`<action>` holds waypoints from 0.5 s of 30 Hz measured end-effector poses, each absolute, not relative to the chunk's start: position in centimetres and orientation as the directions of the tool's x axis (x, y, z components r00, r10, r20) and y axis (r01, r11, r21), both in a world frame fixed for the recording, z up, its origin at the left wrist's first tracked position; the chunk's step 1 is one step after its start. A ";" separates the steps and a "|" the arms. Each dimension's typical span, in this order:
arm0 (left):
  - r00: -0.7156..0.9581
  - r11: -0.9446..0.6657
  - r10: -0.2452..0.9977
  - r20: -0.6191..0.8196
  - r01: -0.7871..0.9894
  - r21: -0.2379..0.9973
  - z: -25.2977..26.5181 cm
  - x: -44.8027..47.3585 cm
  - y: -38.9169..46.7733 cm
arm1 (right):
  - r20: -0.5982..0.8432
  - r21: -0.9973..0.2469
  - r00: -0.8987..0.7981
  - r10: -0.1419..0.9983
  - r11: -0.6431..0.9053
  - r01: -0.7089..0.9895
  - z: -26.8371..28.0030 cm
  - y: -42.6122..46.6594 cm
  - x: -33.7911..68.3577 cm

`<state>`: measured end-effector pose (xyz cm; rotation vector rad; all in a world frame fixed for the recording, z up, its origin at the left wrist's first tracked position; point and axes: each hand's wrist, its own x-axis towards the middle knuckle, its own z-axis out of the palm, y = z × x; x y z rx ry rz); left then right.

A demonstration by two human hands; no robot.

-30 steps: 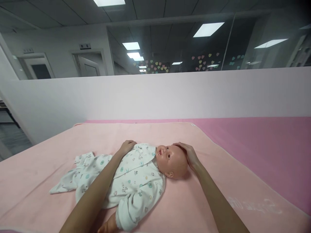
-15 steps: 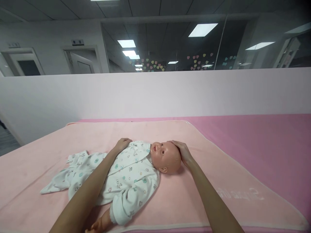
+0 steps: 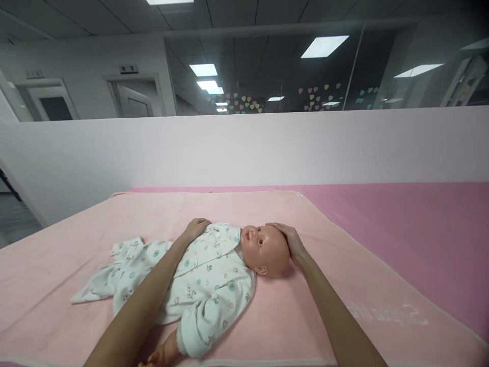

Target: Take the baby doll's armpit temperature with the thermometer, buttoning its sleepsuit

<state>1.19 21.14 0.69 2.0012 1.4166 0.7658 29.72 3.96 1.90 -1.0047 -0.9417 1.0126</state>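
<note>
Between our two hands lies a doll (image 3: 219, 272) on its back, face up. Our left hand (image 3: 197, 228) rests at the far side of its chest, over the printed outfit (image 3: 200, 293); its fingertips are hidden, so we cannot tell whether it grips the cloth. Our right hand (image 3: 287, 238) is loosely cupped, fingers extended over the crown of the bald head (image 3: 269, 255), touching without closing round it. The outfit's legs spread left of our left hand. Beneath both hands is a peach blanket (image 3: 290, 318); well right of our right hand, pink surface (image 3: 428, 229) shows.
</note>
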 end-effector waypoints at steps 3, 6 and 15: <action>0.276 -0.279 0.953 0.126 0.632 0.723 0.8 1.3 21.0 | 0.169 -0.949 0.235 0.957 0.223 -0.224 1.5 4.1 29.8; 0.279 -0.280 0.952 0.124 0.633 0.722 1.0 1.3 20.9 | 0.206 -0.939 0.227 0.952 0.258 -0.230 1.0 4.4 30.0; 0.276 -0.274 0.954 0.121 0.632 0.725 1.0 1.2 20.7 | 0.210 -0.941 0.195 0.958 0.252 -0.224 1.3 4.1 29.8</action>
